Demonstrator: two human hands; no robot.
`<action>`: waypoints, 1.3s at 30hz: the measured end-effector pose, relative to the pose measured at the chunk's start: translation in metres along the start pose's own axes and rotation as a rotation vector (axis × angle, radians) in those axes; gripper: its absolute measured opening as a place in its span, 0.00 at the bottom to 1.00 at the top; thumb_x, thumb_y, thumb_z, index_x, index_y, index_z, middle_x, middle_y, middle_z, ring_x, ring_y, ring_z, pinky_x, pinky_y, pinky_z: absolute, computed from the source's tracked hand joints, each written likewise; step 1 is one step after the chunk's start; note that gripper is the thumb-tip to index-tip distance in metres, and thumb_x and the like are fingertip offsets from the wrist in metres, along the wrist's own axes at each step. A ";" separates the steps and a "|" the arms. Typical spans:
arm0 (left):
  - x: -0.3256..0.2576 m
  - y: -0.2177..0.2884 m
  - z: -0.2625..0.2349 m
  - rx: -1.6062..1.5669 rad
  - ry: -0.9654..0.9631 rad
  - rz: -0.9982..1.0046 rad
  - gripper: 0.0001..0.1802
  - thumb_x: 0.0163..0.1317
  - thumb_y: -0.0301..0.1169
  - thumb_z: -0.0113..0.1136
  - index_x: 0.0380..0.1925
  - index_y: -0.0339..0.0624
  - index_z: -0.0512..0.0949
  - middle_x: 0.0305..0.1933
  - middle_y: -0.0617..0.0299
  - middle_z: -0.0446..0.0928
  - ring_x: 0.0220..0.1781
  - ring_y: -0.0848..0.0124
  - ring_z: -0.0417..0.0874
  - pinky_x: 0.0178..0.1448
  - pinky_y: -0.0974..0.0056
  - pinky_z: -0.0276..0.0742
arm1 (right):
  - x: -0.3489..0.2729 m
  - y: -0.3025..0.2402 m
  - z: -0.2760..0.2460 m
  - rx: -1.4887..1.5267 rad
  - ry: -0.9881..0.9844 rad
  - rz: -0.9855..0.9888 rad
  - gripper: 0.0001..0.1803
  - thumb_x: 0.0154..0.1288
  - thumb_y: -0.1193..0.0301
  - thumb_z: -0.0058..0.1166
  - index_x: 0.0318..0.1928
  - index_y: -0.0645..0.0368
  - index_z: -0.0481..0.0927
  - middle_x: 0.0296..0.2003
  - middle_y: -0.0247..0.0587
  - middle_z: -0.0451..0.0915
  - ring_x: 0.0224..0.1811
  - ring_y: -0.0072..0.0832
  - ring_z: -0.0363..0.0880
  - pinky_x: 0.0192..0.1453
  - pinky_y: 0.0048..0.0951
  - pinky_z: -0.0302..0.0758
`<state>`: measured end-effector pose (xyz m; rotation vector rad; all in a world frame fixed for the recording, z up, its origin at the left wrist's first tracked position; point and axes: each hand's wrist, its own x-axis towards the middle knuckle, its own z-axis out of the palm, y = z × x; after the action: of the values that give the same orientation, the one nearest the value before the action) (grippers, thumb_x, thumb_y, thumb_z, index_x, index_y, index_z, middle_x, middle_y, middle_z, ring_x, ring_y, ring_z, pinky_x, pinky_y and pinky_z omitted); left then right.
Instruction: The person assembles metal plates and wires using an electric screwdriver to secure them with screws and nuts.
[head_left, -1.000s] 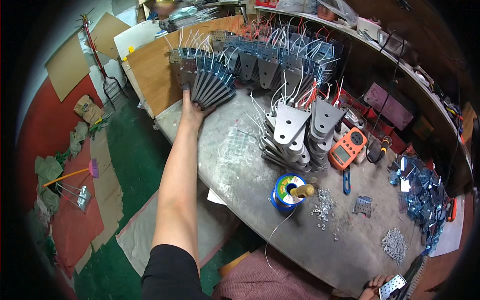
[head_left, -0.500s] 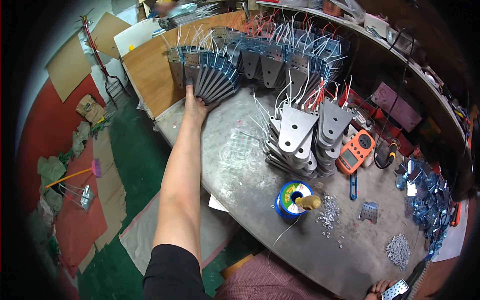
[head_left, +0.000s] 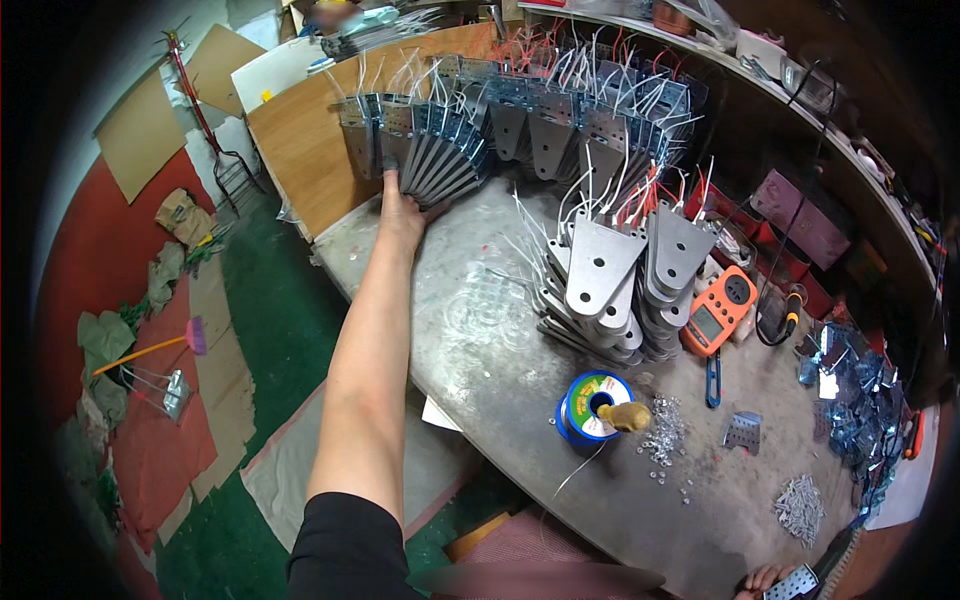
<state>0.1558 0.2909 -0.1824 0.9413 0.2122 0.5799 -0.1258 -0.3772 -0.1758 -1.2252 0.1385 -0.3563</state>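
My left hand (head_left: pixel 403 212) reaches far across the table to a fanned row of grey metal plates (head_left: pixel 440 165) with perforated blue tops and white wires. Its thumb presses on a plate's face, and its other fingers are wrapped round the lower edges, partly hidden. At the bottom right edge, my right hand (head_left: pixel 760 578) is only partly in view, fingers curled against a small perforated metal plate (head_left: pixel 792 582). Between the hands stands a stack of grey tapered plates (head_left: pixel 602 262) with white and red wires.
A blue solder spool (head_left: pixel 575 425) with a wooden handle in it stands near the front edge, beside loose nuts (head_left: pixel 662 435). Further right are an orange meter (head_left: pixel 716 312), a screw pile (head_left: pixel 800 510) and a heap of shiny blue brackets (head_left: pixel 855 400). A wooden board (head_left: pixel 310 150) rises behind.
The whole view has shifted slightly, so the table's things sit a little further right and lower. Both hands keep their places at the same plates.
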 end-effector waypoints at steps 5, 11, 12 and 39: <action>0.001 -0.003 0.013 -0.029 0.056 -0.021 0.37 0.60 0.65 0.38 0.58 0.50 0.66 0.59 0.56 0.71 0.61 0.58 0.71 0.59 0.39 0.67 | 0.001 -0.002 0.002 -0.064 0.060 0.014 0.21 0.60 0.42 0.47 0.31 0.46 0.70 0.21 0.26 0.67 0.26 0.22 0.64 0.31 0.24 0.59; 0.004 -0.003 0.006 -0.034 0.038 -0.018 0.39 0.59 0.67 0.38 0.59 0.50 0.66 0.59 0.55 0.71 0.60 0.58 0.71 0.59 0.40 0.66 | -0.002 -0.005 0.012 0.004 0.072 0.028 0.15 0.64 0.50 0.47 0.28 0.45 0.69 0.21 0.25 0.67 0.25 0.21 0.63 0.31 0.23 0.59; 0.005 0.000 0.001 -0.017 0.039 -0.021 0.39 0.59 0.67 0.38 0.59 0.51 0.66 0.59 0.55 0.71 0.60 0.58 0.71 0.58 0.40 0.67 | -0.002 -0.005 0.012 -0.008 0.054 0.037 0.15 0.64 0.51 0.47 0.28 0.45 0.69 0.21 0.26 0.67 0.25 0.21 0.64 0.31 0.23 0.59; 0.002 -0.003 0.000 -0.135 0.143 0.001 0.44 0.54 0.66 0.51 0.60 0.45 0.61 0.64 0.51 0.59 0.65 0.56 0.62 0.59 0.35 0.65 | -0.012 -0.008 0.019 0.074 0.048 0.015 0.07 0.66 0.65 0.44 0.31 0.50 0.71 0.22 0.30 0.68 0.24 0.24 0.65 0.28 0.25 0.60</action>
<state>0.1590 0.2908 -0.1841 0.7701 0.2967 0.6548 -0.1333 -0.3580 -0.1628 -1.1426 0.1746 -0.3752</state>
